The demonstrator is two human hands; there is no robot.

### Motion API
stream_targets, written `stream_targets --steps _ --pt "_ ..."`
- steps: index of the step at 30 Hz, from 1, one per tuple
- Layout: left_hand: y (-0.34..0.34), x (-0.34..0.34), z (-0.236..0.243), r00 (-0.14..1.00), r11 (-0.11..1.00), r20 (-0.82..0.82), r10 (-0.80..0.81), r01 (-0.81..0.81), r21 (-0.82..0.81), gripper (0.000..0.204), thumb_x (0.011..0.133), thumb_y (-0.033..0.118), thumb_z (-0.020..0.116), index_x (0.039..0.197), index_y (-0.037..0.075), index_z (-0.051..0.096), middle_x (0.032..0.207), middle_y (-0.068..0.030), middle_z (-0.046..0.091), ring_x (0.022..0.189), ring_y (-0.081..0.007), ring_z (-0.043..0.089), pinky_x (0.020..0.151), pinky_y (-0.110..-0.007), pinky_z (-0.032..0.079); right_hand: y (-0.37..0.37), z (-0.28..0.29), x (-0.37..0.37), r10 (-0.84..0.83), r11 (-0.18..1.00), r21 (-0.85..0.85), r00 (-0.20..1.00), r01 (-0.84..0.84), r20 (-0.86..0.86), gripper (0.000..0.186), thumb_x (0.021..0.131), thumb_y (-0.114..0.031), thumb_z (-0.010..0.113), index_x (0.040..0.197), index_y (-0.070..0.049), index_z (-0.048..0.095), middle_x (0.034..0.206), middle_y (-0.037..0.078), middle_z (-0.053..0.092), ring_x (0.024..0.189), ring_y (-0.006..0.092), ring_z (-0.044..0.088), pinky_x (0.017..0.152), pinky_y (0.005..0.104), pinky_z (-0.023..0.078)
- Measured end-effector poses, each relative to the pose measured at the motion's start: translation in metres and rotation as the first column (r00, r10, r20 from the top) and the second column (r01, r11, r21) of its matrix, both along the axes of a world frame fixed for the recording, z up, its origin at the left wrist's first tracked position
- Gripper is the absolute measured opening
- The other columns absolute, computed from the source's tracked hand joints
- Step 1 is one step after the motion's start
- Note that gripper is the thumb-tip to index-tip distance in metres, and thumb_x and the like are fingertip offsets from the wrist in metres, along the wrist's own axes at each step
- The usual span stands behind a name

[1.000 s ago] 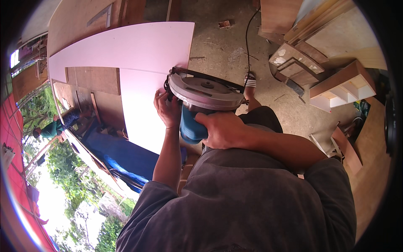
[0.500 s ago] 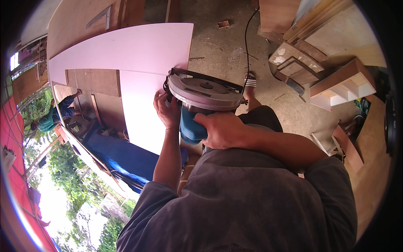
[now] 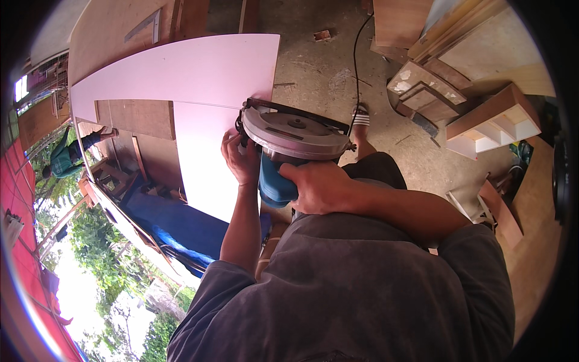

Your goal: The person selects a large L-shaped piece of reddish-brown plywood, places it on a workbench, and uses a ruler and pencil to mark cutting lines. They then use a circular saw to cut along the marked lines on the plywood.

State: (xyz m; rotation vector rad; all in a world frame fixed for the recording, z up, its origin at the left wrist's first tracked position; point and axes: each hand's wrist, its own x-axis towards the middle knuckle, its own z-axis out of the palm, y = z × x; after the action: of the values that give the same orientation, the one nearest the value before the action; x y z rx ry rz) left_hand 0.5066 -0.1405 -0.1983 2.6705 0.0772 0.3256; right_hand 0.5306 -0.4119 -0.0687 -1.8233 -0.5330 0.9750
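A circular saw (image 3: 295, 130) with a teal body and a round grey guard sits at the right edge of a white-faced board (image 3: 208, 66). My right hand (image 3: 319, 186) is wrapped round its teal handle; the fingers' far side is hidden. My left hand (image 3: 239, 158) grips the dark fittings at the saw's left end, fingers bent and pressed against them. A thin line runs across the board to the saw's base. To the left of that line, the board has a rectangular cut-out. The lower part of the blade is out of sight.
A black cord (image 3: 356, 66) trails over the concrete floor past my sandalled foot (image 3: 360, 114). Wood offcuts (image 3: 428, 90) and an open box with dividers (image 3: 494, 127) lie on the right. A blue tarp (image 3: 175, 220) is at left, and another person (image 3: 66, 157) stands farther left.
My hands and the saw hold almost the same place on the board. At far left, the other person has shifted position, and their arm and legs are posed differently.
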Motion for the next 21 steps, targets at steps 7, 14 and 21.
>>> stream_targets --steps 7,14,21 --pt "0.0004 0.001 -0.0017 1.0 1.0 0.007 0.006 -0.006 -0.006 0.03 0.08 0.008 0.074 0.104 0.006 0.057 0.111 -0.0151 0.062 0.122 -0.0405 0.053 0.102 -0.052 0.043 -0.0001 0.0006 0.0027 0.027 1.0 -0.001 0.999 -0.027 -0.029 0.036 0.079 -0.022 0.069 0.109 -0.007 0.055 0.082 0.018 0.069 0.081 0.0386 0.069 0.071 0.0493 0.053" --pt "0.0003 0.0014 -0.0006 1.0 1.0 0.008 0.001 -0.001 -0.012 0.029 0.081 0.009 0.074 0.104 0.005 0.056 0.111 -0.016 0.061 0.121 -0.0413 0.053 0.102 -0.053 0.042 0.0011 -0.0021 0.0016 0.022 1.0 0.005 1.0 -0.022 -0.009 0.037 0.079 -0.022 0.07 0.109 -0.007 0.055 0.082 0.019 0.068 0.08 0.0388 0.069 0.071 0.0496 0.053" --pt "0.0025 0.0013 -0.0026 1.0 1.0 0.008 -0.003 0.003 -0.008 0.028 0.081 0.008 0.074 0.103 0.005 0.056 0.111 -0.0161 0.061 0.122 -0.0416 0.052 0.102 -0.053 0.042 0.0022 -0.0047 0.0014 0.037 0.999 0.002 0.999 -0.037 -0.023 0.038 0.078 -0.022 0.07 0.11 -0.007 0.055 0.081 0.019 0.068 0.079 0.0386 0.069 0.07 0.0492 0.053"
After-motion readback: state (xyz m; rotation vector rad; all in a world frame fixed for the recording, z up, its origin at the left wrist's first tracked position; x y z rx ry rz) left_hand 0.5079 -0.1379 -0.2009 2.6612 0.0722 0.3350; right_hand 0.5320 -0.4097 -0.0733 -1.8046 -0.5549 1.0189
